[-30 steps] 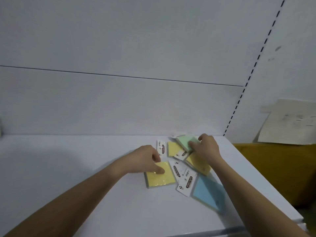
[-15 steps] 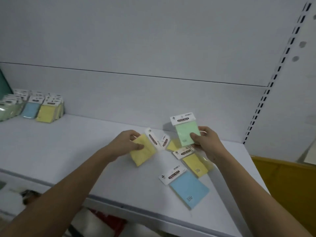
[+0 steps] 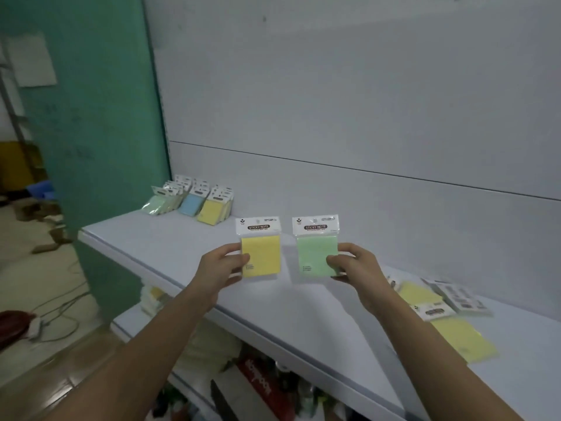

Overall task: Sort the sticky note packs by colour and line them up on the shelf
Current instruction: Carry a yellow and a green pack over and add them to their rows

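Observation:
My left hand (image 3: 223,265) pinches a yellow sticky note pack (image 3: 261,250) by its left edge, held upright above the white shelf (image 3: 303,311). Beside it my right hand (image 3: 353,265) pinches a green sticky note pack (image 3: 315,250) by its lower right corner, also upright. At the shelf's far left stand three rows of packs: green (image 3: 159,202), blue (image 3: 192,201) and yellow (image 3: 212,208). Loose yellow packs (image 3: 455,335) lie flat on the shelf at the right, with another pack (image 3: 458,299) face down behind them.
A teal pillar (image 3: 100,132) borders the shelf's left end. Lower shelves (image 3: 212,344) below hold assorted goods. Cables and a dark red object (image 3: 12,326) lie on the floor at left.
Both hands lifted their packs off the pile and carried them leftward, now held upright side by side. The view swung left, bringing the sorted rows nearer.

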